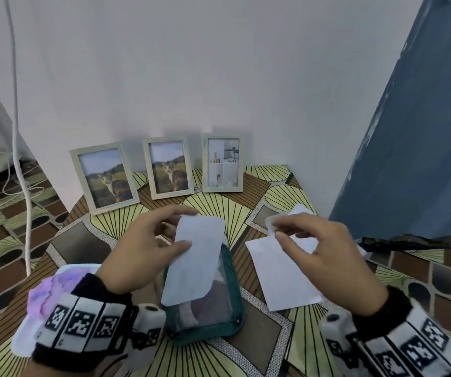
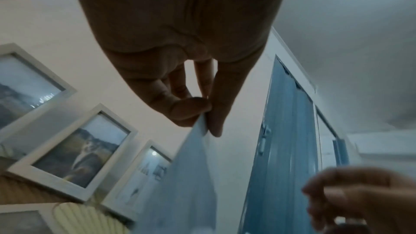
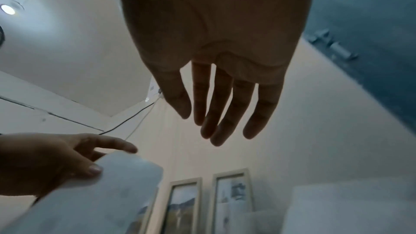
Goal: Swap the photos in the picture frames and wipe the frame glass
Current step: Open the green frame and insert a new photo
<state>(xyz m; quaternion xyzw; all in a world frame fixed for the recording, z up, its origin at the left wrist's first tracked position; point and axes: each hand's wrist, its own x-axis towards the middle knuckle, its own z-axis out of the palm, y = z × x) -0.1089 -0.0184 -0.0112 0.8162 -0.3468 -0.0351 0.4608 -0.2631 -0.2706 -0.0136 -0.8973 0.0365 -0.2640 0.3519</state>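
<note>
A dark green picture frame lies flat on the patterned table, glass up. My left hand pinches a white photo, blank side up, between thumb and fingers just above that frame; the pinch shows in the left wrist view. My right hand hovers over a white sheet lying to the right, fingers straight and holding nothing. Three light wooden frames lean on the wall: two hold cat photos, and one holds an interior picture.
A pink and white cloth lies under my left wrist. More white paper sits behind my right hand. A blue door stands at the right, and cables hang at the left over the tiled floor.
</note>
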